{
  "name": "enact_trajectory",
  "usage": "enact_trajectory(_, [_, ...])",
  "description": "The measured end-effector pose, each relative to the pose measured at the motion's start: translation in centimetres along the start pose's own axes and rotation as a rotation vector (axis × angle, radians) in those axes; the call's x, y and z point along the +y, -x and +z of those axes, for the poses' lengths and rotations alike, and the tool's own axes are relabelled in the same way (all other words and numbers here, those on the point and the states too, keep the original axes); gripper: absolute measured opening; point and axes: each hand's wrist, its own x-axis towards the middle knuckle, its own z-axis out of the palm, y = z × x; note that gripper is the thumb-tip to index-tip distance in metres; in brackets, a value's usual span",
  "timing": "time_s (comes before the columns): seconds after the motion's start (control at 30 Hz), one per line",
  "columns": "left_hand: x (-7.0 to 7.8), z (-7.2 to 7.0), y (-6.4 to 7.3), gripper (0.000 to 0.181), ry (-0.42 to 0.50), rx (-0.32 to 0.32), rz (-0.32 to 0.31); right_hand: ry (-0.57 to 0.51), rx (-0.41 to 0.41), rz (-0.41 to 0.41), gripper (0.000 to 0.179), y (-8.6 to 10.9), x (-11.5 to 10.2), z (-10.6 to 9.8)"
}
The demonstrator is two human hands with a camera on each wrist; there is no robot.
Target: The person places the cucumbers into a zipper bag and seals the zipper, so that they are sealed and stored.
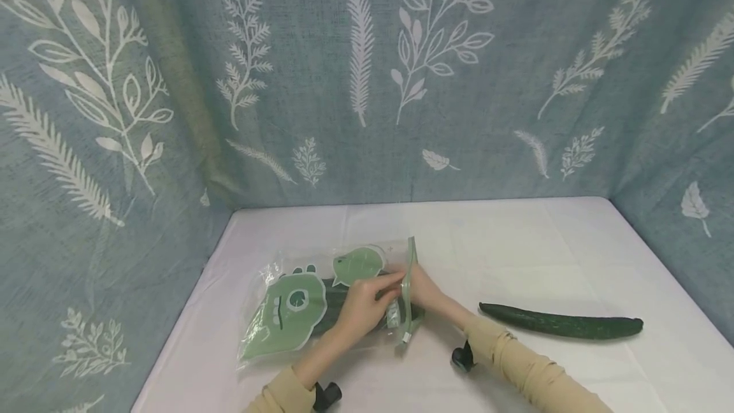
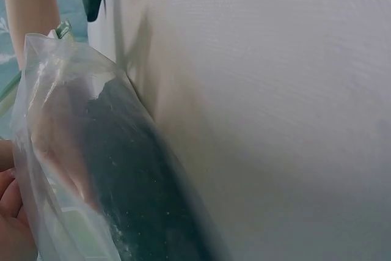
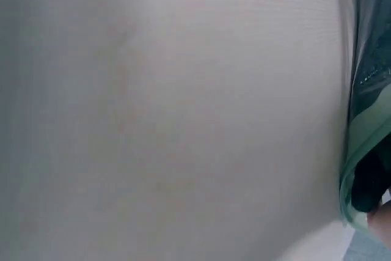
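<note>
The person's beige sleeves [image 1: 533,362] lay nearest the camera, both on the near side of the clear zip-seal bag [image 1: 292,330]. The bag, printed with green cartoon monsters, lay on a white-covered table [image 1: 504,247], its green zip strip [image 1: 409,285] at its right end. A dark green cucumber [image 1: 332,304] lay lengthwise inside the bag; whether it was the only one there could not be determined. The left hand [image 1: 364,304] was over the bag's right half, thumb and fingers pinching the film near the mouth. The right hand [image 1: 421,289] reached partly inside the bag's mouth, against the cucumber; whether its fingers were clamped on it could not be told. A loose cucumber [image 1: 562,324] lay to the right of the bag, well apart from it. A leaf-print curtain [image 1: 287,81] hung beyond the bag.
</note>
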Motion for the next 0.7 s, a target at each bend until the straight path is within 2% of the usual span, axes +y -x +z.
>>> enact_trajectory(0.27, [0.0, 0.0, 0.0, 0.035, 0.009, -0.021, -0.010, 0.049, 0.027, 0.036, 0.038, 1.2, 0.5, -1.9])
enact_trajectory(0.53, [0.0, 0.0, 0.1, 0.035, 0.002, -0.027, 0.000, 0.086, -0.014, 0.014, 0.045, 3.1, 1.4, -3.8])
enact_trajectory(0.7, [-0.1, 0.1, 0.1, 0.034, 0.000, -0.023, -0.004, 0.116, -0.012, 0.025, 0.049, 4.3, 1.7, -5.0])
